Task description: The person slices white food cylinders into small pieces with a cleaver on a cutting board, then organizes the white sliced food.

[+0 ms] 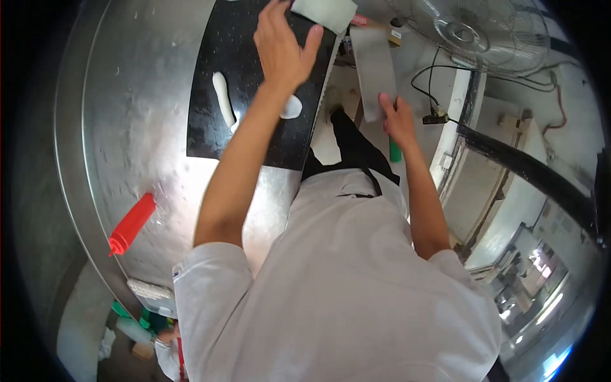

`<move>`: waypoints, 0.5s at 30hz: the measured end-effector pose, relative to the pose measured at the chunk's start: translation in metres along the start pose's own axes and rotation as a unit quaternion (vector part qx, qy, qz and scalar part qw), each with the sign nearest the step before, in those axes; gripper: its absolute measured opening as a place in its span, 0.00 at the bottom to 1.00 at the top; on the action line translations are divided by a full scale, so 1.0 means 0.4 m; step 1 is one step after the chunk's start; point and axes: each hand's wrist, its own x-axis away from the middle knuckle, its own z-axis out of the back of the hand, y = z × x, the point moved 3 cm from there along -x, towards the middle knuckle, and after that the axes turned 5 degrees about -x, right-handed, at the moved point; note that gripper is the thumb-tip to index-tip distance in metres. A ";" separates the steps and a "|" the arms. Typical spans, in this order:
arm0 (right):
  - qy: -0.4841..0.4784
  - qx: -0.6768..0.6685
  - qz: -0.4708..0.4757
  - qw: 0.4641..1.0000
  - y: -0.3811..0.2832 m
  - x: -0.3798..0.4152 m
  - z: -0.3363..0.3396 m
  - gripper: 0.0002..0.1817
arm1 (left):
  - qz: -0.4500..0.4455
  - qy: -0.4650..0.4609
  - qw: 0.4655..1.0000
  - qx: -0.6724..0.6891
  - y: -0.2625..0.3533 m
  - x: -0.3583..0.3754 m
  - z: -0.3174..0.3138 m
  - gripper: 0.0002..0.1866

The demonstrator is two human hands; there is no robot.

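My right hand is closed around a cleaver with a wide grey blade and a green handle; the blade points away from me, right of the table edge. Over the black board hovers my left hand, its thumb spread and fingers stretched toward the top of the frame. A flat white round of dough lies on the board near my left forearm, partly covered by it. Further left is a thin white roll of dough. A pale square cloth or sheet sits by my left thumb.
A red squeeze bottle lies on the steel table. A wire fan stands at the upper right, with black cables hanging below. A white block-like thing is at the table's near left corner. Part of another person's sleeve shows at the bottom left.
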 end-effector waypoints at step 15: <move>-0.355 0.184 0.236 0.886 -0.014 -0.023 -0.243 0.30 | 0.068 -0.225 0.930 -0.284 -0.062 0.314 0.006 0.55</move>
